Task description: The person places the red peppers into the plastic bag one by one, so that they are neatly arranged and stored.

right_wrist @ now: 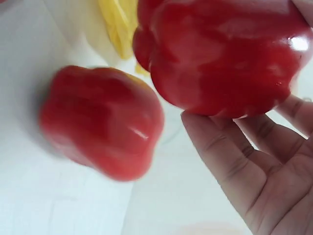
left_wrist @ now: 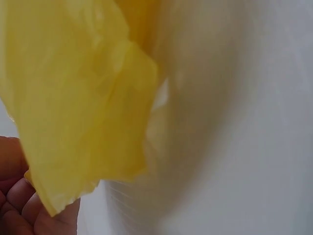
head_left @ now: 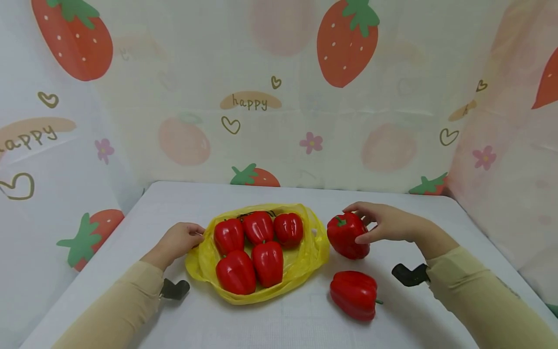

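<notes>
My left hand [head_left: 179,241] pinches the left edge of a yellow plastic bag [head_left: 200,271]; the left wrist view has the curled fingers [left_wrist: 22,196] at the bag's [left_wrist: 83,98] rim. Several red bell peppers [head_left: 268,264] lie inside the opened bag. To the right of the bag, my right hand [head_left: 385,224] grips another red bell pepper [head_left: 346,237] between thumb and fingers, its green stem facing up and left. The same pepper [right_wrist: 220,54] fills the top of the right wrist view. Nearer the front, one loose red bell pepper [head_left: 354,295] rests on its side, stem to the right.
A white table [head_left: 283,325] carries everything. Behind it and at both sides hangs a pale curtain [head_left: 348,111] printed with strawberries. Black wrist mounts [head_left: 410,275] stick out from both sleeves.
</notes>
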The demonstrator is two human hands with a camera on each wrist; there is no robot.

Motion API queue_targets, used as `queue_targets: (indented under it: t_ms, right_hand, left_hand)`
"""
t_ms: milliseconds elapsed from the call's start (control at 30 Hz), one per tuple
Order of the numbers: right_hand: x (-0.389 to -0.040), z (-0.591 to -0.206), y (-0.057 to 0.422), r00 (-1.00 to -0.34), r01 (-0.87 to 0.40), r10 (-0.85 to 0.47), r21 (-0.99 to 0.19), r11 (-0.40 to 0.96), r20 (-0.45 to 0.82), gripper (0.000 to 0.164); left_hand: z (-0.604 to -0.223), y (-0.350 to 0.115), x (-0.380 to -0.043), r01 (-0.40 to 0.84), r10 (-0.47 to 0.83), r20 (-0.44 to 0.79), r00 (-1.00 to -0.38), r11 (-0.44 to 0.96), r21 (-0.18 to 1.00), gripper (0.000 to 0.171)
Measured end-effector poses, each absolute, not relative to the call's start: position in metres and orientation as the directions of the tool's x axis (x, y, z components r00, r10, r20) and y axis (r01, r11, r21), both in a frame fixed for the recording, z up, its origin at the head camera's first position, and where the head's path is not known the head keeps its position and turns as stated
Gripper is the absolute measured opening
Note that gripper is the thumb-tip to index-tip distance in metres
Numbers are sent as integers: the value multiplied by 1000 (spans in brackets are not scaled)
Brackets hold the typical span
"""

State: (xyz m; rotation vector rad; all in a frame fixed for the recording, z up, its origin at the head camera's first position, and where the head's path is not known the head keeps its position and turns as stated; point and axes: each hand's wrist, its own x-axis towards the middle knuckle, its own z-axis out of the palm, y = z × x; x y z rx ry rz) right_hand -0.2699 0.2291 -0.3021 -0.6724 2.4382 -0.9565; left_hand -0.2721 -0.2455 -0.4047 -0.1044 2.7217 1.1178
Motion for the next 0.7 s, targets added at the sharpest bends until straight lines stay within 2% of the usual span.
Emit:
queue_targets:
  t_ms: [267,700]
  right_hand:
    - [-274,-308,212,-808,-225,-545,-737,637,-224,65]
    - [-274,-310,175,-797,-260,-575,-755,602,-184,64]
  left_hand:
    - [-406,-247,-274,-129,15,-200,-980,716,686,27]
    - [-408,-248,-274,-142,3,-205,-979,711,688,28]
